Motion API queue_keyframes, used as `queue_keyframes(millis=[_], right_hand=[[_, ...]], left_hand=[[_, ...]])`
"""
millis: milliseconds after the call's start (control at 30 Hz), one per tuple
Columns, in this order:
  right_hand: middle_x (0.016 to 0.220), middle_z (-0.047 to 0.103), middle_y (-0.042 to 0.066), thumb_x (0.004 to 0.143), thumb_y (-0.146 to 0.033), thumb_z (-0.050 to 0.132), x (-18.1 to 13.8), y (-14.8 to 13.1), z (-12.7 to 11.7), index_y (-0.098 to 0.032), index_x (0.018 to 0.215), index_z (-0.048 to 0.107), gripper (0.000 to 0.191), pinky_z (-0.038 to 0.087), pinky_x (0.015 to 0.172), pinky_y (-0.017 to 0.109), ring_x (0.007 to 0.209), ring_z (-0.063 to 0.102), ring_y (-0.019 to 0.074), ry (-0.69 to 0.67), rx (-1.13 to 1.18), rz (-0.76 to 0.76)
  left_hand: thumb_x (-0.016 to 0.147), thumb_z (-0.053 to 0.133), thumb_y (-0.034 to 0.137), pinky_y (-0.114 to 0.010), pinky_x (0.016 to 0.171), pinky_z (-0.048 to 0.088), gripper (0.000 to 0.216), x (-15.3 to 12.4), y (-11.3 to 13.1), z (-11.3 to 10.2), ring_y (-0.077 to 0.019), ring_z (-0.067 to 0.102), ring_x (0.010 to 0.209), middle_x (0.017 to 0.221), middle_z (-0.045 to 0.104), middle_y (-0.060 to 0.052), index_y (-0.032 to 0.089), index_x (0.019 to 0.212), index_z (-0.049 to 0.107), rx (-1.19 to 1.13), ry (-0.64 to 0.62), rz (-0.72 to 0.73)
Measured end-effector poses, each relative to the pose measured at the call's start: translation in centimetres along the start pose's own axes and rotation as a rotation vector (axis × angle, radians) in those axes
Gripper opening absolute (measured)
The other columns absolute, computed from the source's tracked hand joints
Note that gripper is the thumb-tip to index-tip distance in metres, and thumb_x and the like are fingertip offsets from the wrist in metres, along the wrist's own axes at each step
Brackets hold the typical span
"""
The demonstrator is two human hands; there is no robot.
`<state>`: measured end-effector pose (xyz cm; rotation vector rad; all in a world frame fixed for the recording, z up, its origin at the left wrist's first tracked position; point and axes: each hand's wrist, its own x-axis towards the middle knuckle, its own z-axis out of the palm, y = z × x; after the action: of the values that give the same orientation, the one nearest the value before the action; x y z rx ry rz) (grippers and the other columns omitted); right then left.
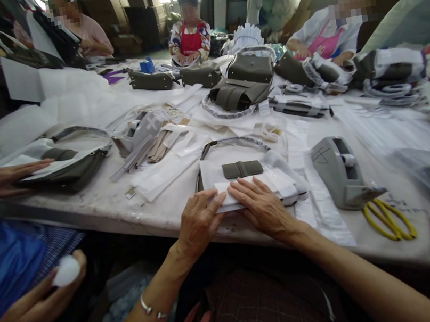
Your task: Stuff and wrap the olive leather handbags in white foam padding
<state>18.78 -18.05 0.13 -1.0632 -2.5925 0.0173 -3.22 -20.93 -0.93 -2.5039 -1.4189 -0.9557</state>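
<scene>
Directly before me lies a dark olive handbag (242,168) with white wrapping paper (279,183) over its front. Its olive flap tab shows above the paper, and its handle (232,141), wrapped in clear plastic, arches behind. My right hand (264,208) rests on the paper's near part, fingers stretched out and flat. Beside it my left hand (198,220) touches the paper's left near edge, its fingers extended. Neither hand is closed around anything. The bag's underside is hidden.
Right of the bag stand a grey tape dispenser (336,175) and yellow-handled scissors (389,218). At left a co-worker's hand (19,174) lies on another bag; the other holds a white ball (66,270). Several olive bags (249,67), wrapping sheets and co-workers are across the table.
</scene>
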Motion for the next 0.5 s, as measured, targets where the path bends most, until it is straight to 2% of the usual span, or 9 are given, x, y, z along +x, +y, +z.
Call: queue_keyframes(millis=[100,167,300,500], right_hand=[[0.149,0.049,0.011,0.094,-0.016,0.049,-0.1,-0.1,0.7,-0.019,0.146,0.044,0.052,0.027,0.118,0.053,0.142,0.039,0.0259,0.006,-0.041,0.009],[0.149,0.049,0.011,0.096,-0.016,0.045,-0.3,0.0,0.8,-0.019,0.146,0.044,0.050,0.026,0.118,0.053,0.142,0.039,0.0256,0.009,-0.047,0.015],[0.150,0.048,0.010,0.097,-0.015,0.043,-0.3,0.0,1.1,-0.019,0.145,0.045,0.048,0.023,0.118,0.053,0.142,0.038,0.0259,-0.001,-0.050,0.020],[0.148,0.051,0.011,0.094,-0.027,0.057,-0.2,-0.1,1.4,-0.019,0.144,0.046,0.052,0.024,0.117,0.055,0.140,0.040,0.0297,0.011,-0.047,0.007]], left_hand=[[0.095,0.056,0.023,-0.040,0.096,0.052,0.038,-0.8,-0.8,-0.6,-0.0250,0.058,0.116,0.129,0.058,-0.012,0.024,0.133,0.052,-0.009,0.083,-0.030],[0.094,0.057,0.020,-0.042,0.100,0.051,0.040,-1.3,-0.9,-0.6,-0.0259,0.054,0.124,0.133,0.056,-0.012,0.025,0.134,0.051,0.007,0.123,0.012],[0.092,0.062,0.023,-0.043,0.102,0.049,0.037,-2.1,-0.9,0.3,-0.0263,0.055,0.125,0.126,0.063,-0.011,0.023,0.129,0.055,0.032,0.068,0.138],[0.094,0.058,0.017,-0.038,0.094,0.050,0.030,-2.5,-1.7,1.1,-0.0233,0.062,0.116,0.117,0.069,-0.007,0.025,0.122,0.062,0.129,0.049,0.146]])
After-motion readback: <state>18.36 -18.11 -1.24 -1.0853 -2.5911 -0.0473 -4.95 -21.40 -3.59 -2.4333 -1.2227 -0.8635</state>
